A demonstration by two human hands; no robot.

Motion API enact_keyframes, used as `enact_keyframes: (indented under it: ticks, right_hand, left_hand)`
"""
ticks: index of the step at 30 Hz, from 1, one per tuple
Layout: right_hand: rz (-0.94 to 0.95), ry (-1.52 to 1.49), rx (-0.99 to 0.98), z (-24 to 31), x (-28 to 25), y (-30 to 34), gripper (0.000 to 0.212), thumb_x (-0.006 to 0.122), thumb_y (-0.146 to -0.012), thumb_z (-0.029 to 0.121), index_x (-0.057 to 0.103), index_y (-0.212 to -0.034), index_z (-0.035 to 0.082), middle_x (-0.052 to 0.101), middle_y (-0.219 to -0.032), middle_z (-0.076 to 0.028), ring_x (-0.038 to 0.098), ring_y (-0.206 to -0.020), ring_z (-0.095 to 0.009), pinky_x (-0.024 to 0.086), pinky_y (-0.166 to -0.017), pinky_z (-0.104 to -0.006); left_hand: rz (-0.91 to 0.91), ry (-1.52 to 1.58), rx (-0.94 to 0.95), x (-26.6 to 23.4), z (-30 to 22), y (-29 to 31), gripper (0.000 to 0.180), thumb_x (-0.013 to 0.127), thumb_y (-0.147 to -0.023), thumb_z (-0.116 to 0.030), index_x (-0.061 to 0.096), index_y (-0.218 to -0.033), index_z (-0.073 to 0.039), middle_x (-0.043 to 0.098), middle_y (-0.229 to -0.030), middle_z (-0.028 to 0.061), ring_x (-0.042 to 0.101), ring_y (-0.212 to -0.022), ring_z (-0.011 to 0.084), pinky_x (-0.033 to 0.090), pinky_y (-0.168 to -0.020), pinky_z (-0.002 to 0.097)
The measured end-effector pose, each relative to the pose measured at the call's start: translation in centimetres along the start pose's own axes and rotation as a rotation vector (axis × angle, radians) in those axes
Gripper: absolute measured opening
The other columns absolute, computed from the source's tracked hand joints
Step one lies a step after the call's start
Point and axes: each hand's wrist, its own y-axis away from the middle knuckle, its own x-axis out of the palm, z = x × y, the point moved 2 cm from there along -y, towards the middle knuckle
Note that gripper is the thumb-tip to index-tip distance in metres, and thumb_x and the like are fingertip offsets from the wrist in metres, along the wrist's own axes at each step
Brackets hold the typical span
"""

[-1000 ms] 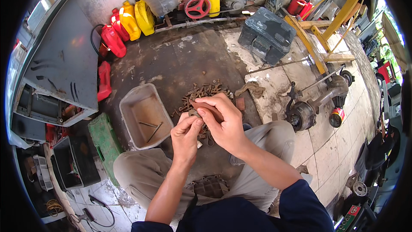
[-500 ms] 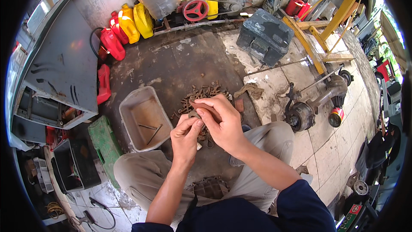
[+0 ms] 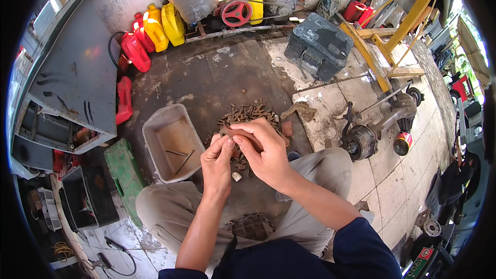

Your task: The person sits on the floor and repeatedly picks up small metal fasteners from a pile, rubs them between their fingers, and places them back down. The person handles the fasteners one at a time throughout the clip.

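My left hand (image 3: 217, 164) and my right hand (image 3: 267, 152) meet above a pile of rusty bolts (image 3: 248, 111) on the floor. Pinched in the left fingers is a small round metal piece (image 3: 224, 132), mostly covered by the fingertips. The right fingers close on a reddish-brown strip (image 3: 244, 134) that looks like sandpaper and touches the metal piece. Its full shape is hidden by my hand. A flat piece (image 3: 287, 128) of similar colour lies on the floor beside the pile, right of my right hand.
Left of the pile stands a grey plastic tub (image 3: 150, 139) with two thin rods inside. A green case (image 3: 125, 175) lies beyond it. A dark toolbox (image 3: 320, 46) sits at the back right, and a greasy axle assembly (image 3: 361, 139) on the tiles. A crumpled rag (image 3: 299, 109) lies nearby.
Both hands have shifted slightly to the left, and the fingers have turned a little around the metal piece. A pale small part on the floor below the hands now shows more fully.
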Motion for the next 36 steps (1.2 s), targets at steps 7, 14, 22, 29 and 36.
enact_keyframes:
  ticks: [7,14,22,29,36]
  right_hand:
    - [-0.026,-0.001,0.030,-0.7,0.4,0.3,0.023,0.069,-0.089,-0.003,0.066,-0.112,0.000,0.064,-0.099,-0.011,0.069,-0.086,-0.018,0.055,-0.070,-0.0278]
    - [-0.014,0.045,0.011,0.2,0.3,-0.1,0.023,0.067,-0.090,-0.004,0.065,-0.113,0.000,0.064,-0.103,-0.011,0.070,-0.092,-0.019,0.057,-0.075,-0.0285]
    - [-0.031,0.012,0.031,-0.1,0.2,0.0,0.022,0.065,-0.091,-0.005,0.065,-0.113,-0.001,0.062,-0.103,-0.011,0.068,-0.090,-0.018,0.055,-0.075,-0.0282]
    - [-0.046,-0.033,0.063,-0.2,-0.1,0.1,0.022,0.066,-0.091,-0.006,0.065,-0.112,-0.002,0.063,-0.102,-0.011,0.068,-0.090,-0.018,0.056,-0.075,-0.0282]
    - [-0.061,-0.024,0.037,0.0,0.1,0.0,0.021,0.067,-0.090,-0.006,0.067,-0.110,-0.001,0.063,-0.103,-0.010,0.068,-0.089,-0.017,0.056,-0.072,-0.0274]
  left_hand:
    - [-0.064,0.097,-0.099,1.1,-0.2,0.0,0.019,0.057,-0.102,-0.011,0.067,-0.091,0.000,0.047,-0.084,-0.0027,0.045,-0.076,0.0069,0.038,-0.068,0.0239]
    - [-0.010,0.151,-0.060,0.9,-0.1,0.5,0.017,0.062,-0.100,-0.013,0.071,-0.101,0.001,0.053,-0.087,-0.0026,0.048,-0.078,0.0071,0.042,-0.071,0.0243]
    - [-0.010,-0.021,0.051,1.0,-0.6,0.4,0.013,0.065,-0.097,-0.006,0.071,-0.105,0.003,0.055,-0.095,-0.0013,0.049,-0.081,0.0058,0.042,-0.070,0.0220]
    - [0.013,-0.143,0.109,0.7,-0.6,0.5,0.011,0.066,-0.096,-0.005,0.071,-0.103,0.003,0.055,-0.096,-0.0007,0.050,-0.082,0.0060,0.042,-0.069,0.0222]
    - [0.025,-0.115,0.087,1.0,-0.9,0.6,0.011,0.065,-0.096,-0.004,0.071,-0.102,0.003,0.057,-0.098,0.0006,0.053,-0.082,0.0068,0.045,-0.069,0.0229]
